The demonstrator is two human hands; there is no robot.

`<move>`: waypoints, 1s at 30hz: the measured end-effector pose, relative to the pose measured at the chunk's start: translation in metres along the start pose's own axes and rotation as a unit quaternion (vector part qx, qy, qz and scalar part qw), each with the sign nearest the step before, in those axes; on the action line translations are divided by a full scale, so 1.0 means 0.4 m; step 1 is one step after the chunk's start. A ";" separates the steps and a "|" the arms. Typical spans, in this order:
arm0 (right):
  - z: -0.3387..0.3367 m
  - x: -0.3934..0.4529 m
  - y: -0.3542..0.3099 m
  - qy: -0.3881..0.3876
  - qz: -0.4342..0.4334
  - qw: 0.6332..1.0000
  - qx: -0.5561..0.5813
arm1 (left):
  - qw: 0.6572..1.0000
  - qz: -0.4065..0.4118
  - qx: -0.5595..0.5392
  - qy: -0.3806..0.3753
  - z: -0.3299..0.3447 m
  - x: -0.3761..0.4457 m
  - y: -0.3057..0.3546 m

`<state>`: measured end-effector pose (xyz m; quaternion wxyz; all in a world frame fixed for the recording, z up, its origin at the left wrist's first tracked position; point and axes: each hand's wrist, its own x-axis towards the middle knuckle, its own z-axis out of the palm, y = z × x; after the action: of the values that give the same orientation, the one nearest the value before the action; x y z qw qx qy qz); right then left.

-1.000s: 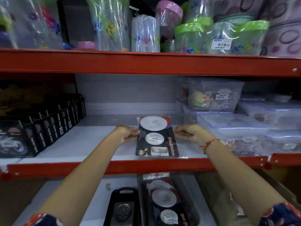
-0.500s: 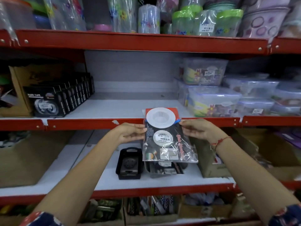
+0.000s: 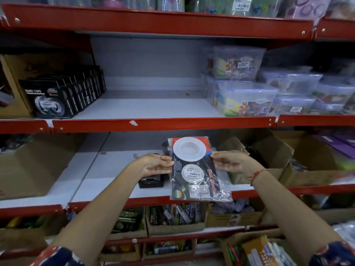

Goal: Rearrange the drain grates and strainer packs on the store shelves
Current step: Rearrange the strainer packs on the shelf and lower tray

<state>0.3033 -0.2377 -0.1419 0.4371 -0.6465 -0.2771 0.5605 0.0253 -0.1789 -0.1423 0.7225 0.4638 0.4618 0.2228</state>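
Note:
A sink strainer pack point(image 3: 194, 169) in a clear plastic sleeve, with two white round strainers on a dark card, hangs upright in front of the lower shelf point(image 3: 115, 189). My left hand point(image 3: 155, 164) pinches its left edge and my right hand point(image 3: 230, 163) pinches its right edge. Behind my left hand a black drain grate point(image 3: 151, 181) lies on that lower shelf, partly hidden. Any other packs behind the held one are hidden.
The middle shelf point(image 3: 149, 108) above has a bare white stretch between black tape boxes point(image 3: 63, 95) on the left and clear food containers point(image 3: 247, 96) on the right. Cardboard boxes point(image 3: 269, 156) crowd the lower shelf's right and left. More boxes sit below.
Both hands have lifted the strainer pack off the middle shelf and brought it down in front of the lower shelf. The view has pulled back and dropped.

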 end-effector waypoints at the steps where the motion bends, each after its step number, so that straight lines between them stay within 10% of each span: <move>1: 0.000 0.008 0.002 0.004 0.003 1.000 0.003 | 1.000 -0.002 -0.004 0.005 0.001 0.012 -0.002; 30: -0.007 0.528 -0.008 0.052 0.105 0.993 -0.028 | 0.978 -0.178 -0.099 0.052 -0.068 0.549 0.008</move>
<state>0.3523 -0.0578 -0.2410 0.3712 -0.7126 -0.2002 0.5606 0.1060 0.0000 -0.2446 0.7676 0.2882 0.5500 0.1589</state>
